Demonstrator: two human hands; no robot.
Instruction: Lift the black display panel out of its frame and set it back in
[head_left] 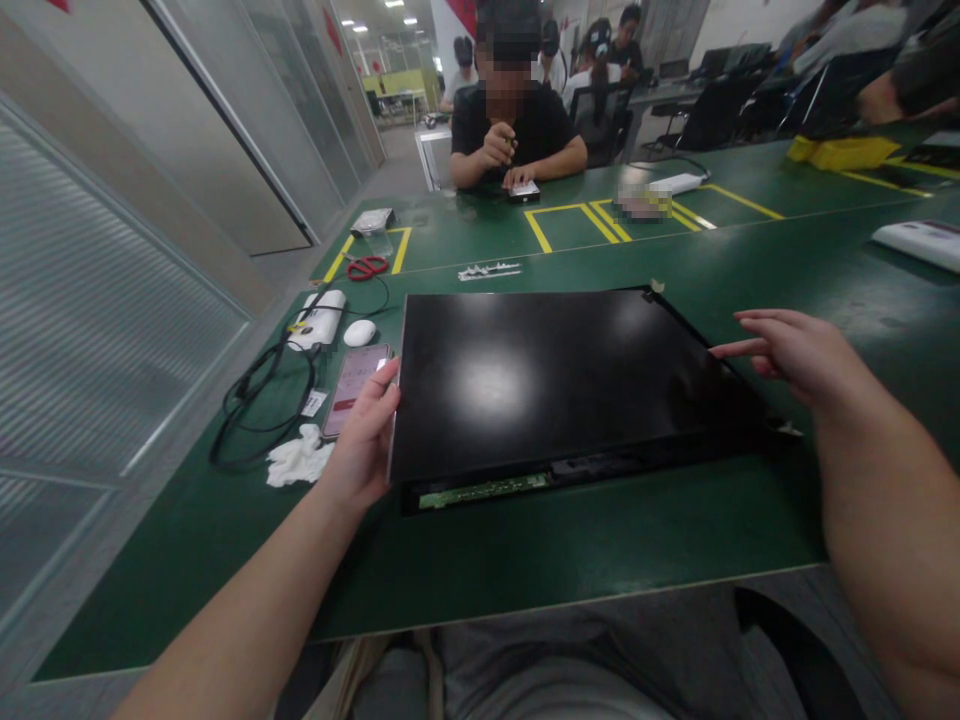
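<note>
A black, glossy flat display panel [570, 380] lies over a dark frame on the green table, its left side tilted up. My left hand [367, 430] is closed on the panel's left edge, thumb on top and the other fingers mostly hidden underneath. A green circuit board strip [484, 491] shows below the panel's near edge. At the right side, my right hand [787, 352] has its fingers stretched out, the index fingertip at the panel's right edge. Bits of tape [657, 287] stick out at the frame's far right corner.
Left of the panel lie a phone [352, 392], a white mouse [360, 333], crumpled tissue [298, 457], black cables [262, 390] and red-handled scissors [367, 268]. Small metal strips [489, 271] rest beyond the panel. Across the table [570, 560] a person [517, 130] handles a small object.
</note>
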